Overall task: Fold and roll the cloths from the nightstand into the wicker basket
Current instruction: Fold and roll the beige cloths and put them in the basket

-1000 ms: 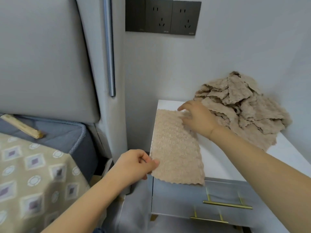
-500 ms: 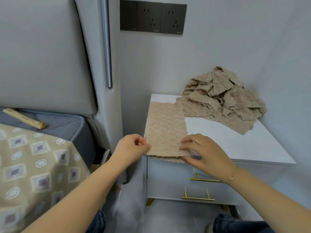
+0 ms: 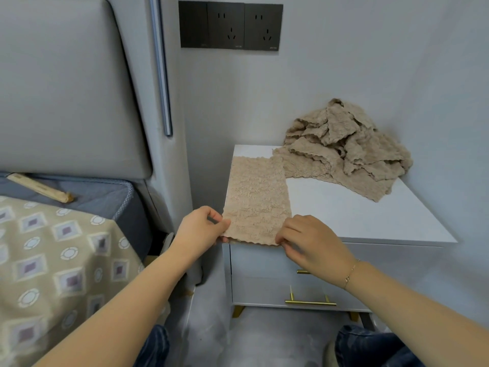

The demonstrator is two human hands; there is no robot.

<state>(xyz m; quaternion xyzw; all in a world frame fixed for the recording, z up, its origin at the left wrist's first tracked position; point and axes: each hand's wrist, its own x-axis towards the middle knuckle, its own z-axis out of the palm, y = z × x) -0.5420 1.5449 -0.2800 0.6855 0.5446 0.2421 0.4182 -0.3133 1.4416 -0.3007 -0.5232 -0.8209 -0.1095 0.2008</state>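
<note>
Left hand (image 3: 201,229) and right hand (image 3: 312,242) each pinched a near corner of a folded beige cloth (image 3: 256,200), fingers clamped on its edge. The cloth lay flat along the left side of the white nightstand (image 3: 370,221), its near edge overhanging the front. Farther back, a heap of cloths (image 3: 344,147) sat against the wall, touching the folded one's far corner.

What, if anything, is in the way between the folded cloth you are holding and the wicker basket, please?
I cannot say: the basket is out of view. Both hands, left and right, already pinch the folded cloth's near corners on the nightstand, nothing between them.
</note>
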